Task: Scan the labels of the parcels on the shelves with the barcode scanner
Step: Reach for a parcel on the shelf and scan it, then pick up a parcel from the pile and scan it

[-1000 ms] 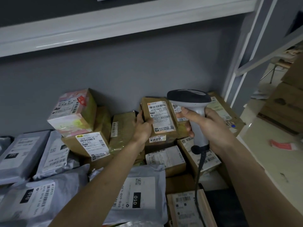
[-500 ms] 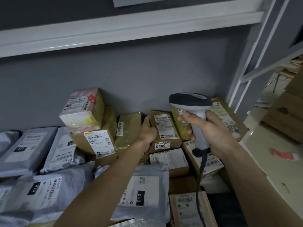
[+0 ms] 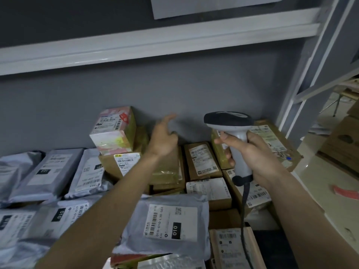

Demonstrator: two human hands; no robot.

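In the head view, the right hand (image 3: 258, 154) grips the barcode scanner (image 3: 231, 133) by its pale plastic handle, fingers (image 3: 223, 140) curled round the stem and the dark rounded head pointing away toward the grey wall. A black cable (image 3: 243, 206) hangs from the base of the handle. The left hand (image 3: 163, 140) hovers just left of the scanner with its fingers (image 3: 170, 118) loosely spread and holding nothing; it is blurred.

Just below and between the two hands lies a small brown cardboard parcel (image 3: 202, 161), label up. To the left of the spread fingers a pink and yellow glossy box (image 3: 114, 131) sits tilted on another carton. Nearer the camera lie grey soft plastic mailers (image 3: 167, 222), crinkled, with white printed labels.

The step in hand seems to be picking the next parcel to scan. To do it well, the free hand should turn a parcel so its label faces the scanner head flat and smooth, since the film on the mailers wrinkles and may glare. Holding the scanner steady and square to the barcode would likely help.
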